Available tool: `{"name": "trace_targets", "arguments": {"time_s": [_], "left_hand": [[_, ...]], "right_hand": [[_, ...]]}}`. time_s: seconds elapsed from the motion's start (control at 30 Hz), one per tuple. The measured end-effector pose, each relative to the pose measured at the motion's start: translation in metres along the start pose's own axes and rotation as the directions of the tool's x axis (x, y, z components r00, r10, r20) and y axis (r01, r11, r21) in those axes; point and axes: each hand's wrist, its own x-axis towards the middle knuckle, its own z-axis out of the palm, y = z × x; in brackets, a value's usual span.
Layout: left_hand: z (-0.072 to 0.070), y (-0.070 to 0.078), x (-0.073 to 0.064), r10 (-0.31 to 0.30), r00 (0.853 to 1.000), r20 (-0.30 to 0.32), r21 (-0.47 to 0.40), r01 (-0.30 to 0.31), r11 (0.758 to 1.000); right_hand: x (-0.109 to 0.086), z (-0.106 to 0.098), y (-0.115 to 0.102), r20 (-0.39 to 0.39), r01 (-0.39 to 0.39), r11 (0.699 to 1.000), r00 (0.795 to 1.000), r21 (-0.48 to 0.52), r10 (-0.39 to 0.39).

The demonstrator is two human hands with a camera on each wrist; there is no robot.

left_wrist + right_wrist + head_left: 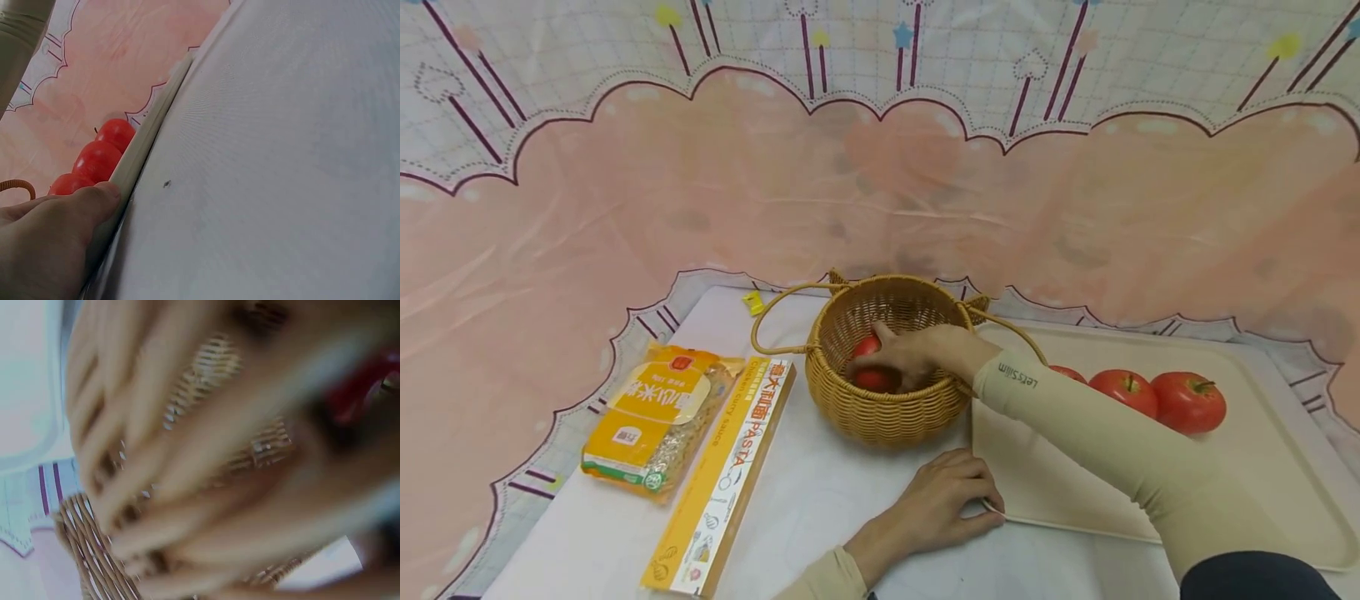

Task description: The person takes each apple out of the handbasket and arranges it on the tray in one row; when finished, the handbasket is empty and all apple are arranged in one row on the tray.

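Note:
My right hand (913,354) reaches over the rim into a round wicker basket (887,425), its fingers bent round a red apple (874,380) inside. In the right wrist view the wicker (100,556) is blurred, and a patch of red apple (356,394) shows at the right edge. My left hand (943,496) is low beside the basket, holding the near left corner of a cream tray (1060,483) between thumb and fingers. The left wrist view shows its thumb (103,197) over the tray rim (147,134).
More red apples (1187,402) sit in a row on the tray, partly behind my right sleeve (1082,442). Left of the basket lie a long pasta box (722,483) and a yellow food bag (655,417). A small yellow packet (754,302) lies near the patterned backdrop (775,192).

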Motion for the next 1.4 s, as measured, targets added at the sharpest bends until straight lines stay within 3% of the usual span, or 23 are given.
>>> {"name": "trace_targets", "arguments": {"time_s": [0.3,0.6,1.03,1.3,1.4], "left_hand": [[-0.001,0.0,0.002,0.009,1.0,-0.009,0.01,-0.009,1.0],[0.0,0.001,0.001,0.006,1.0,-0.007,-0.005,-0.006,1.0],[0.002,0.001,0.0,0.016,1.0,-0.019,-0.012,-0.017,1.0],[0.002,0.0,-0.001,0.012,1.0,-0.009,-0.007,-0.012,1.0],[0.0,0.0,-0.001,0.014,1.0,-0.014,-0.008,-0.014,1.0]], "right_hand": [[-0.004,-0.004,0.005,0.138,-0.01,0.992,0.99,0.125,-0.008],[-0.005,-0.002,0.007,0.122,0.044,0.99,0.991,0.137,-0.061],[-0.009,0.0,0.007,0.001,0.082,0.996,0.997,0.027,-0.082],[-0.021,-0.003,0.013,-0.114,0.054,0.996,0.992,0.075,-0.045],[-0.028,-0.003,0.015,-0.171,0.078,0.993,0.983,0.092,-0.062]]}}
